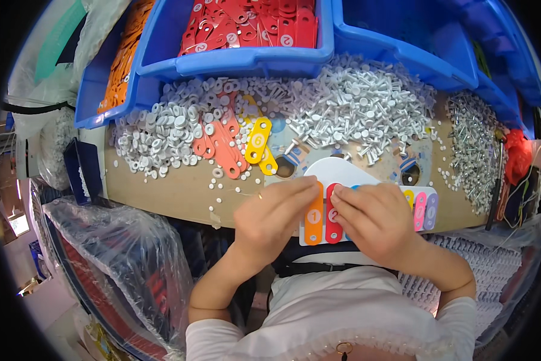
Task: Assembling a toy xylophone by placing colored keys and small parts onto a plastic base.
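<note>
A white plastic board (332, 171) with a rounded top lies at the table's near edge. Coloured strips with rounded ends run side by side across it. My left hand (275, 213) grips the board's left side, fingertips at the top of the orange strip (313, 225). Beside it, the top of the red strip (334, 231) is pinched by my right hand (379, 219). That hand covers much of the middle strips, with only a bit of blue showing. Past its right side lie a pink strip (420, 213) and a purple strip (432, 212).
Blue bins (234, 65) line the back, one with red strips (246, 27), another with orange strips (126, 57). White caps (162, 135), white rivets (367, 108) and metal pins (472, 156) are heaped on the table. Loose yellow (258, 140) and coral strips (225, 147) lie left of the board.
</note>
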The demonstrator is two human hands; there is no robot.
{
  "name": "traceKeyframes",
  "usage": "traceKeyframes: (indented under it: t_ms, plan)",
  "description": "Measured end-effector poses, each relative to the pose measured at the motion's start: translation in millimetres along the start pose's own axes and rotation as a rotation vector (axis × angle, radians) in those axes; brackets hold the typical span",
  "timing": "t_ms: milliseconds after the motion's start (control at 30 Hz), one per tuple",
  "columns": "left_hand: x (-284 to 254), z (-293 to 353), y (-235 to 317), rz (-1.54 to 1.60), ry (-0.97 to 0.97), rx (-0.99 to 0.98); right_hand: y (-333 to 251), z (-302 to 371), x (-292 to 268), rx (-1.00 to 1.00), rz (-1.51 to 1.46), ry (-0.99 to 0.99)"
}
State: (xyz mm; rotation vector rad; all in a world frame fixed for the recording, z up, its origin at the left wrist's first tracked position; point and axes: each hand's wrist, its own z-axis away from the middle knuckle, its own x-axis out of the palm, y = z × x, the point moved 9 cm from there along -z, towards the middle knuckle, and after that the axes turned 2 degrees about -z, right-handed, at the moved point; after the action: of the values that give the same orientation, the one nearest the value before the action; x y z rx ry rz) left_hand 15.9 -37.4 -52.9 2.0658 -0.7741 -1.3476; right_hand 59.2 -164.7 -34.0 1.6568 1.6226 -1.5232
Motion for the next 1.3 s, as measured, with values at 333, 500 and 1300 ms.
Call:
traceKeyframes:
  t_ms: [333, 500, 1300]
  plan:
    - [7.4, 13.3, 20.1, -0.418, -0.042, 0.061, 32.3, -91.0, 42.1, -0.2, -0.048, -0.168]
    - [-25.8, -8.4, -21.9, -0.058, 0.044, -0.182, 37.9, -101.4, 52.9, -0.248, 0.065, -0.166]
    - [-10.4, 40.6, 19.2, 0.042, -0.042, -0.156, -9.3, 24.8, -4.4, 0.076, -0.433, -0.074]
